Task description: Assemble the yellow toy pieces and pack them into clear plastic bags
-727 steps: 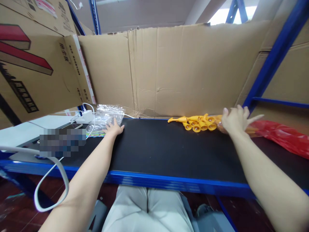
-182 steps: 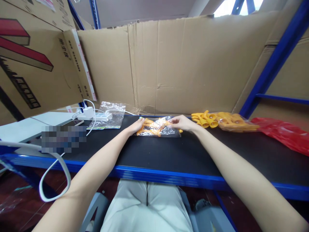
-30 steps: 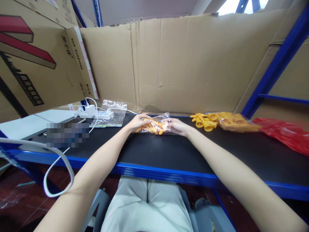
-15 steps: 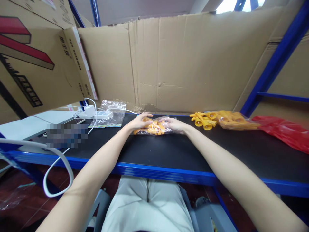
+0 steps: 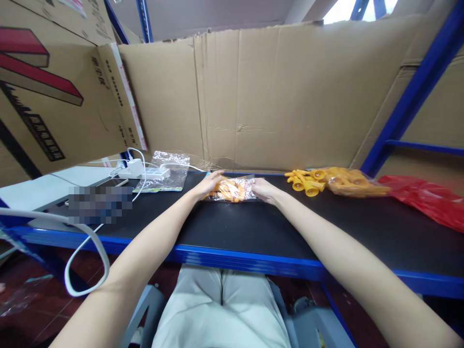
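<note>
A clear plastic bag (image 5: 232, 189) with several orange-yellow plastic pieces inside lies on the black tabletop in front of me. My left hand (image 5: 210, 185) grips the bag's left end, thumb and fingers closed on it. At the opposite end, my right hand (image 5: 265, 189) has its fingers curled shut on the bag's right edge. The pieces in the bag are partly hidden by glare on the plastic, so their exact shape is hard to make out.
Loose yellow horn-shaped plastic pieces (image 5: 308, 182) lie right, beside a filled clear bag (image 5: 350, 181) and a red plastic bag (image 5: 424, 198). Leftward are a flat clear bag (image 5: 170, 171), a white power strip (image 5: 154, 172) and a looping white cable (image 5: 103, 256). Cardboard (image 5: 290, 96) walls the back.
My right hand has shifted from over the bag's contents to its right edge, fingers now curled in. My left hand has drawn slightly leftward, and more of the bag shows between the hands.
</note>
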A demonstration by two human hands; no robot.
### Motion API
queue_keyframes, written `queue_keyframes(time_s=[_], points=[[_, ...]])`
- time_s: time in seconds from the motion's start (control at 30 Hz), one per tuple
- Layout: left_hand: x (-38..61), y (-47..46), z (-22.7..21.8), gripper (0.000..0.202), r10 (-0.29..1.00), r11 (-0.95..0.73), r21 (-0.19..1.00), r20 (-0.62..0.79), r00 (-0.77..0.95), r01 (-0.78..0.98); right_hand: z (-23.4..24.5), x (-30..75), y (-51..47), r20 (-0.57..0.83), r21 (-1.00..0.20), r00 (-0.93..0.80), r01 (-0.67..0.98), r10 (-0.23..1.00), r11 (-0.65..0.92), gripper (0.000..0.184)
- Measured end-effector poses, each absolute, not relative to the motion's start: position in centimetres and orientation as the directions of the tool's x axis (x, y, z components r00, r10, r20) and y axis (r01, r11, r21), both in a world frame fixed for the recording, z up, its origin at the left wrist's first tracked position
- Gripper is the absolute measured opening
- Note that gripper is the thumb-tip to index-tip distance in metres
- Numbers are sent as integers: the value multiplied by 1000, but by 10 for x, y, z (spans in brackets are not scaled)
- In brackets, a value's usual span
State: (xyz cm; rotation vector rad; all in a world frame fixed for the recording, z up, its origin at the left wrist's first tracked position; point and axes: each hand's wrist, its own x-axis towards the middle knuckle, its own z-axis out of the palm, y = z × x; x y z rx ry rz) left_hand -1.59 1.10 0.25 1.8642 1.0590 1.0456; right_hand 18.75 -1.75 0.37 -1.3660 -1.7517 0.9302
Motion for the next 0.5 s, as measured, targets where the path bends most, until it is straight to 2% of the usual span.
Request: queue_keyframes(time_s=[0.13,0.2,0.27,0.33,0.43,0.5], points=[[-13,10,3,24,914,-406,687,289,285,602,17,191,-21,273,-643,-73,728,959,238,16],[-11,7,1,24,920,-383,602,318,229,701,22,194,-21,348,-628,-27,735,937,255,15],[-10,4,0,25,917,-363,538,351,189,761,27,198,-22,377,-662,23,705,926,252,26],[-10,2,-1,27,910,-348,502,383,158,792,32,201,-26,392,-631,50,741,918,229,39],[-10,2,3,33,913,-326,500,385,132,802,41,203,-34,430,-463,42,868,902,181,52],[-11,2,8,34,932,-275,500,347,101,821,46,203,-40,353,-405,-5,901,935,158,57]])
